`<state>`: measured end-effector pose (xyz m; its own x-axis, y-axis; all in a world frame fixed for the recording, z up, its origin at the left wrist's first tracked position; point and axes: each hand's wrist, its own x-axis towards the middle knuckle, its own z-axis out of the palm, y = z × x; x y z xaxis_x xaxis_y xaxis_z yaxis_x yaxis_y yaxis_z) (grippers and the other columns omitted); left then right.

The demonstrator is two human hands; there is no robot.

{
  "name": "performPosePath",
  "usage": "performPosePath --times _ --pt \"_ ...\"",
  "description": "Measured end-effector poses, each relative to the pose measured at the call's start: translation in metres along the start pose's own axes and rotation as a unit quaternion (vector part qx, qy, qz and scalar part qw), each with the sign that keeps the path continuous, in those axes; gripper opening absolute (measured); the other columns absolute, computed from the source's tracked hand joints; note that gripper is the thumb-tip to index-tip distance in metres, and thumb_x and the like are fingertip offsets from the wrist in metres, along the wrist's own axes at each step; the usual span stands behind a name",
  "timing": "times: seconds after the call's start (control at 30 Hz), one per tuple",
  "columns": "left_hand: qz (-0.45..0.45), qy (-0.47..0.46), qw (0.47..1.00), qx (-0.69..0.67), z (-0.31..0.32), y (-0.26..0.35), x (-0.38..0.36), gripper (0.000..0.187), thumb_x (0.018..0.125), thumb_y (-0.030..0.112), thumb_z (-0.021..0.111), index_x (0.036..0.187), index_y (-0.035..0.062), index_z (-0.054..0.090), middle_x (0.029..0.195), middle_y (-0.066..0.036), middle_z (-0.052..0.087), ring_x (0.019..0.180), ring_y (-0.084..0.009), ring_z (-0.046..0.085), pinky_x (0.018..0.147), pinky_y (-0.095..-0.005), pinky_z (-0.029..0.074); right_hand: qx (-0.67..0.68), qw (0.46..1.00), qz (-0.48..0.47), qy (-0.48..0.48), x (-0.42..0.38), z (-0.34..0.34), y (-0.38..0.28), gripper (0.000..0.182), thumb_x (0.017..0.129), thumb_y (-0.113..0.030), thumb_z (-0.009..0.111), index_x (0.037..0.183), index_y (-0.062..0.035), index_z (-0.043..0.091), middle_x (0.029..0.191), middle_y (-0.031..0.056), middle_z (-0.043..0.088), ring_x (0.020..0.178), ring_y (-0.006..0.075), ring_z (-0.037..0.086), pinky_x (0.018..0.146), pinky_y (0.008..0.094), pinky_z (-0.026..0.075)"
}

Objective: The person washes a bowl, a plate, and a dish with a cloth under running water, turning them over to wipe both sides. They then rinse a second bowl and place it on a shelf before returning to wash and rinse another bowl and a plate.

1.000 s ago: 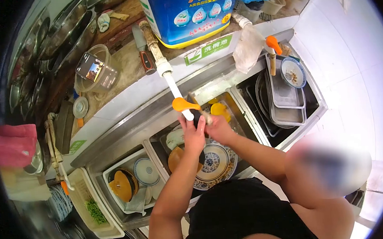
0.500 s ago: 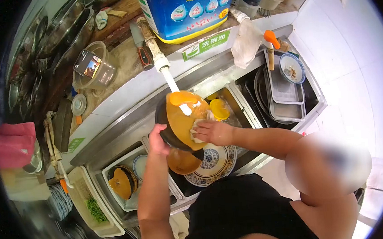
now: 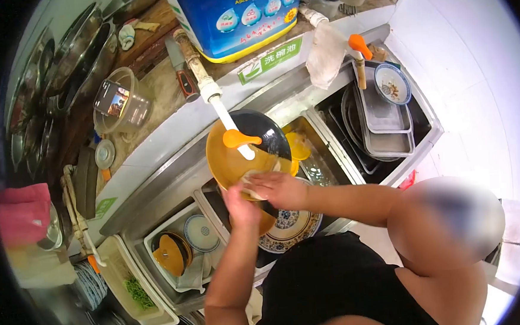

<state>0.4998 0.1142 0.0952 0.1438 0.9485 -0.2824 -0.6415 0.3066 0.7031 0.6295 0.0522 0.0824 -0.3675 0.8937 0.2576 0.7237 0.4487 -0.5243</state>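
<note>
A large yellow-and-black bowl (image 3: 220,159) is tilted under the white tap (image 3: 224,115) with an orange handle, over the sink. My left hand (image 3: 242,210) grips its near rim, fingers partly hidden. Close beside it, my right hand (image 3: 282,191) presses a pale cloth (image 3: 251,190) against the bowl near the same rim. Below my hands, a smaller brown-yellow bowl (image 3: 267,223) shows in part, next to a blue-patterned plate (image 3: 294,231) in the sink.
A white basin (image 3: 152,243) with stacked bowls and a small plate stands left. Beyond it is a tub (image 3: 121,278) holding chopped greens. Metal trays (image 3: 390,145) fill the right sink. A knife (image 3: 184,78) and a blue detergent jug (image 3: 240,26) sit on the ledge.
The bowl has turned, so its black part now faces up and right. My left hand has moved from the bowl's left side to the near rim, close to my right hand.
</note>
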Motion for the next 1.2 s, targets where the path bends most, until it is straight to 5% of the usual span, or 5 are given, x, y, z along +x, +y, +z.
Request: performPosePath --times 0.27,0.4,0.8,1.0,1.2 --pt "-0.278 -0.087 0.953 0.076 -0.009 0.052 0.039 0.063 0.071 0.006 0.05 0.133 0.0005 0.042 0.121 -0.013 0.056 0.105 -0.0243 0.058 0.092 -0.0333 0.046 -0.134 0.984 -0.118 -0.015 -0.024 -0.022 0.043 0.044 0.081 -0.016 0.052 0.124 -0.012 0.055 0.132 0.0108 0.052 0.123 0.0258 0.049 0.105 0.0423 0.037" --pt "0.046 0.021 0.998 0.033 0.039 -0.007 -0.011 0.064 0.073 0.006 0.05 0.135 0.0013 0.04 0.127 -0.012 0.052 0.112 -0.024 0.054 0.094 -0.033 0.044 0.084 0.985 0.052 0.143 0.011 -0.007 -0.007 0.047 0.074 -0.008 0.058 0.121 -0.0089 0.055 0.128 0.0114 0.055 0.118 0.0264 0.053 0.104 0.0396 0.04" --pt "-0.029 0.043 0.994 0.1 0.029 -0.009 -0.014 0.066 0.073 0.007 0.053 0.137 0.0028 0.037 0.123 -0.01 0.054 0.108 -0.0228 0.055 0.094 -0.0352 0.044 0.09 0.988 0.11 0.068 -0.011 0.001 -0.001 0.051 0.075 -0.007 0.058 0.126 -0.0106 0.053 0.128 0.0103 0.055 0.118 0.0302 0.053 0.102 0.0394 0.042" --pt "-0.29 -0.11 0.936 0.165 0.007 0.05 0.034 0.061 0.07 0.005 0.049 0.13 0.0016 0.044 0.115 -0.012 0.059 0.104 -0.0268 0.06 0.09 -0.0373 0.05 -0.142 0.982 -0.118 -0.026 -0.042 -0.024 0.062 0.045 0.079 -0.017 0.053 0.124 -0.0112 0.055 0.133 0.0082 0.052 0.124 0.0268 0.049 0.104 0.0393 0.04" --pt "0.008 0.001 0.994 0.105 0.002 -0.015 -0.016 0.066 0.07 0.006 0.052 0.135 0.0006 0.041 0.124 -0.01 0.054 0.112 -0.0221 0.053 0.094 -0.0311 0.043 0.026 0.998 0.065 -0.001 -0.015 0.011 0.01 0.047 0.081 -0.011 0.053 0.128 -0.0108 0.051 0.134 0.0091 0.051 0.124 0.0258 0.049 0.104 0.0422 0.04"
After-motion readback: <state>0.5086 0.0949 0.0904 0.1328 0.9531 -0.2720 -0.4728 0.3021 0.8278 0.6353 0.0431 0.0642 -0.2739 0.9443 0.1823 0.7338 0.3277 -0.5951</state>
